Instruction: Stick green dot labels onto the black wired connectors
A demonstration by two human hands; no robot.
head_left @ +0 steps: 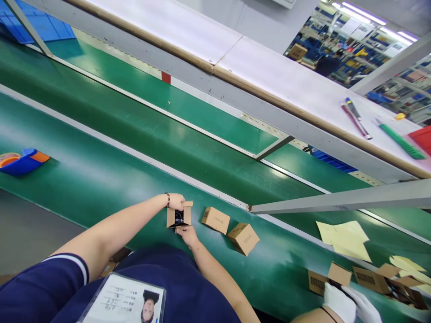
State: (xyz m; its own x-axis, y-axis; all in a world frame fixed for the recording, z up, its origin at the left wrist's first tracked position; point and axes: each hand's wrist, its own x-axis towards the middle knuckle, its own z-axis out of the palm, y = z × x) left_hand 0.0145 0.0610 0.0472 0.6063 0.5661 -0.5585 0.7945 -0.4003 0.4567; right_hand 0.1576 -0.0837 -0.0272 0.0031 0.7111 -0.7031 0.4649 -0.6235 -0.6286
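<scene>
A small open cardboard box (pixel 178 216) with a dark item inside stands on the green conveyor belt (pixel 101 179). My left hand (pixel 175 201) grips its top edge, fingers curled over the flap. From below, my right hand (pixel 187 234) holds the same box, fingers pressed against its underside. Two closed small cardboard boxes (pixel 216 220) (pixel 244 238) lie just to the right on the belt.
A co-worker's white-gloved hand (pixel 350 303) works on more open boxes (pixel 367 279) at the lower right, near yellow paper sheets (pixel 346 237). A blue and orange tape dispenser (pixel 20 161) sits at the far left. Pens (pixel 355 117) and a green tool (pixel 400 141) lie on the upper shelf.
</scene>
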